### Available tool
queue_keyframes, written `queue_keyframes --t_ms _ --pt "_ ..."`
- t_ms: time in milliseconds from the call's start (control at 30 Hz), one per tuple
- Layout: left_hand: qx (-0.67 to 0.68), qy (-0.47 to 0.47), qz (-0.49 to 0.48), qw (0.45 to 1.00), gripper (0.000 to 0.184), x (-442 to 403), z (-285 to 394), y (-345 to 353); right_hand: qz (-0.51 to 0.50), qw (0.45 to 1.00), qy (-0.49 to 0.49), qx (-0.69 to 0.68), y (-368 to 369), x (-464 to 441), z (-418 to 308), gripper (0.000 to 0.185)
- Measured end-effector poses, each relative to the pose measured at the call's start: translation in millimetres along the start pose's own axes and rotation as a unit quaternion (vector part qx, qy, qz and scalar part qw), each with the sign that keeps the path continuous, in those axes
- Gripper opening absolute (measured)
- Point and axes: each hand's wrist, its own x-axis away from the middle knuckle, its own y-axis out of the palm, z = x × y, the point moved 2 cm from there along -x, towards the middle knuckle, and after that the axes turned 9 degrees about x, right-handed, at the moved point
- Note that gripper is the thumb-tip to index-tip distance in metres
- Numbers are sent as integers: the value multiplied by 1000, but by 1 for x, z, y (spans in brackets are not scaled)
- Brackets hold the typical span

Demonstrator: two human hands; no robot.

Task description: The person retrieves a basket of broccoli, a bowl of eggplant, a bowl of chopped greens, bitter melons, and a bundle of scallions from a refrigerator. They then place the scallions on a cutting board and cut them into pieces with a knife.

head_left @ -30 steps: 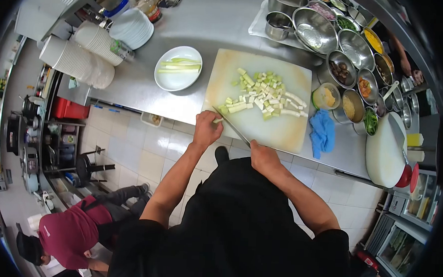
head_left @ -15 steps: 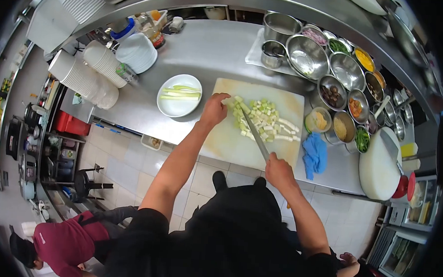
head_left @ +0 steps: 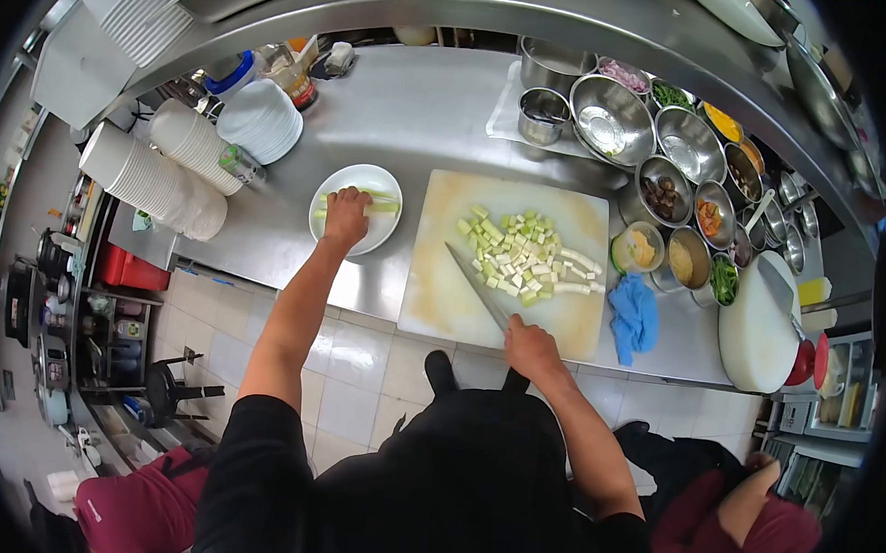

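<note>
My left hand [head_left: 347, 216] is in the white bowl [head_left: 392, 236], its fingers over the pale green stalks [head_left: 382, 207]; the fingertips are partly hidden, so its grip is unclear. My right hand [head_left: 533, 347] is closed round the handle of a knife [head_left: 475, 288]. The blade rests at the left of the diced pieces, low over the cutting board [head_left: 441, 321], pointing up and left. Chopped pale green and white pieces [head_left: 514, 250] form a pile at the board's middle, with longer white strips [head_left: 579, 269] at its right.
A blue cloth [head_left: 633, 317] lies right of the board. Metal bowls [head_left: 611, 120] of ingredients fill the back right. Stacked white containers [head_left: 147, 181] and plates [head_left: 261, 122] stand at the left. A metal shelf [head_left: 407, 9] crosses above. Co-workers are at lower left [head_left: 140, 506] and lower right [head_left: 731, 512].
My left hand has moved left from the board to the bowl. My right hand has drawn the knife left and off the pile. The co-worker at lower right has come further into view.
</note>
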Motion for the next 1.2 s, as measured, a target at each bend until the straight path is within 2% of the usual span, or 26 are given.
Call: queue_keyframes --t_ms 33,167,467,533,633,800,900,967,1033,1100,1133,1200 --pt "1 21 37 999 35 1 -3 4 -2 1000 2 1 1 1 2 22" --pt "3 44 61 997 36 1 -9 11 9 1000 7 -7 4 1 5 22" --pt "14 58 9 998 41 6 -6 6 7 1000 -3 -15 1 -2 7 22" --pt "-15 56 -45 997 42 6 -1 1 3 1000 -1 -22 0 -1 8 22" --pt "-31 51 -73 996 44 2 -6 7 -8 1000 -3 -28 3 -6 14 23" --pt "-65 93 -68 991 42 2 0 5 -14 998 -19 -54 7 -9 19 25" --pt "-55 75 -83 992 41 -2 8 -5 -17 997 -11 -71 5 -8 19 26" --pt "-2 34 -27 999 40 -10 15 -14 -20 997 -11 -79 1 -7 19 26" --pt "104 75 34 991 38 -9 41 -30 -29 996 -5 -86 1 -7 23 26" --pt "182 40 -21 982 41 14 102 -42 -5 993 -37 -115 7 -8 28 25" --pt "223 53 -32 973 44 24 107 -11 -10 993 -35 -114 7 -8 31 25" --pt "223 -11 -113 968 46 61 153 12 -9 992 7 -124 8 -10 31 25"
